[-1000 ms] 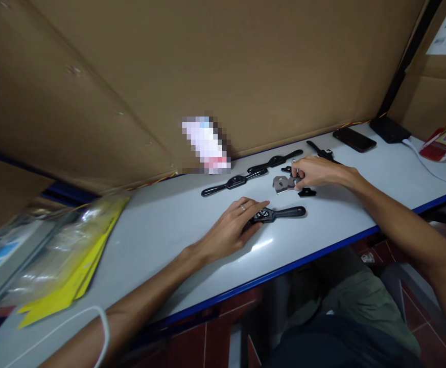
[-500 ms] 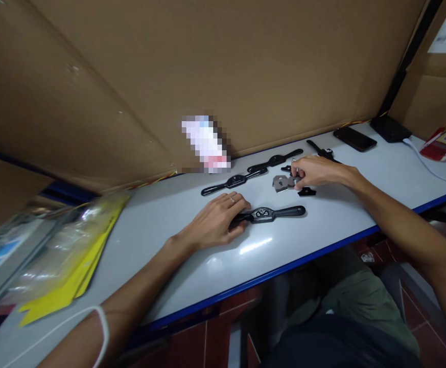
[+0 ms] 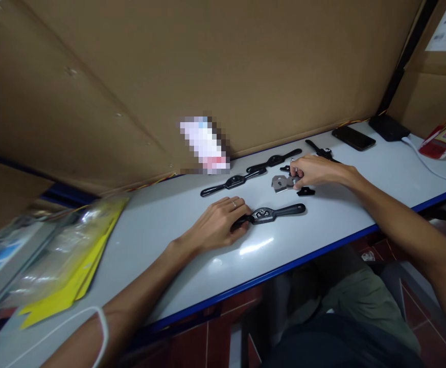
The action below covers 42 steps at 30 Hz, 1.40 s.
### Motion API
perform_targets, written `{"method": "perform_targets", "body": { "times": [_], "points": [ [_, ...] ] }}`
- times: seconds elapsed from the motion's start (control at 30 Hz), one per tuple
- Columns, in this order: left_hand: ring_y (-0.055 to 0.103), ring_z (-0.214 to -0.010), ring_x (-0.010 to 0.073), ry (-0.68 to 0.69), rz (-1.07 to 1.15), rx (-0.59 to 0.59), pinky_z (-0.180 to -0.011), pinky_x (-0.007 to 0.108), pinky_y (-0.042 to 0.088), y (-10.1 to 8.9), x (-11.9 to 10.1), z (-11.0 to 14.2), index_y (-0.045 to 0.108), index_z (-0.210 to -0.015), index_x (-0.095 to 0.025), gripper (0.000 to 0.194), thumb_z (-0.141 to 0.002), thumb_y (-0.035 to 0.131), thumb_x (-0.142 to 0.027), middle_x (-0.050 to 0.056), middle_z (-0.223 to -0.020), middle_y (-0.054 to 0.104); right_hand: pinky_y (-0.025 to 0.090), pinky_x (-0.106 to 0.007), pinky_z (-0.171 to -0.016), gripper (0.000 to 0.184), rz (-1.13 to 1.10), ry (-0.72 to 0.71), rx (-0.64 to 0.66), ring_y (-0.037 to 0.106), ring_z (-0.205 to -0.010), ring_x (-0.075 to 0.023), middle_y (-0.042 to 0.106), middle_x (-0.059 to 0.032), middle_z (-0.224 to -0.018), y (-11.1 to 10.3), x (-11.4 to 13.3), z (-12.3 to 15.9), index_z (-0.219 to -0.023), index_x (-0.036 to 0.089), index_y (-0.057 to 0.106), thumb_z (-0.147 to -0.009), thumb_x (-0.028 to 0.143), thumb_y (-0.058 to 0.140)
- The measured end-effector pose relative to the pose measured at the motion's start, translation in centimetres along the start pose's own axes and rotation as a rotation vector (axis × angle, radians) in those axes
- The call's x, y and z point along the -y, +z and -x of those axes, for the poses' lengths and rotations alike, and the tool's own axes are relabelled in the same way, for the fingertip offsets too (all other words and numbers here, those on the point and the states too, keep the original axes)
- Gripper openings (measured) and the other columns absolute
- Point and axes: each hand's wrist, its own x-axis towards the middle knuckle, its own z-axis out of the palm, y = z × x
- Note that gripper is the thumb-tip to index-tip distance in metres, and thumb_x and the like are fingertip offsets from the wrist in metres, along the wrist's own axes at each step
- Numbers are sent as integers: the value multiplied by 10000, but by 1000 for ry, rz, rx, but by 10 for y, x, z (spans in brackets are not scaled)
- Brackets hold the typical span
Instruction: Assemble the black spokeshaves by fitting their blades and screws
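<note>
The left hand [image 3: 225, 222] is holding a black spokeshave [image 3: 263, 215] by its nine-o'clock handle on the worktop [image 3: 142, 225]. From that tool, the right hand [image 3: 312, 170] is touching metal blades [image 3: 280, 184] at one o'clock, another spokeshave [image 3: 235, 181] is lying at eleven, and a smartphone [image 3: 354, 138] is resting at two.

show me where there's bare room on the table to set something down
The broadest open patch of the white table lies between the yellow sheets and the left hand. A smaller one is bordered by the right forearm, phone and white cable. It is crowded around the right hand: metal plates, small black parts and, farther back, handled tools.
</note>
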Motion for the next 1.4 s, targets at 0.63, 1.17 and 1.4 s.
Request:
{"method": "perform_targets", "body": {
  "times": [0.63, 1.17, 1.4],
  "points": [
    [601, -763, 197, 55, 15, -109, -716, 345, 512, 6, -16, -3, 645, -1029, -153, 211, -1026, 461, -258, 69, -898, 668, 343, -312, -624, 316, -38, 0, 11, 575, -778, -192, 669, -61, -930, 1, 1, -3, -971, 187, 693, -723, 364, 778],
    [599, -773, 195, 59, 3, -103, -738, 347, 509, 7, -16, -2, 621, -1071, -152, 193, -1037, 466, -262, 67, -940, 668, 331, -293, -606, 380, -60, 11, -7, 547, -762, -182, 639, -42, -905, 1, 5, -1, -1011, 192, 638, -706, 310, 830],
    [595, -770, 196, 59, 9, -104, -730, 340, 503, 6, -15, -3, 623, -1054, -153, 181, -1032, 475, -256, 64, -923, 660, 330, -285, -607, 301, -132, -55, -60, 546, -712, -157, 653, -19, -834, 4, 1, -6, -981, 181, 691, -702, 185, 804]
  ]
}}
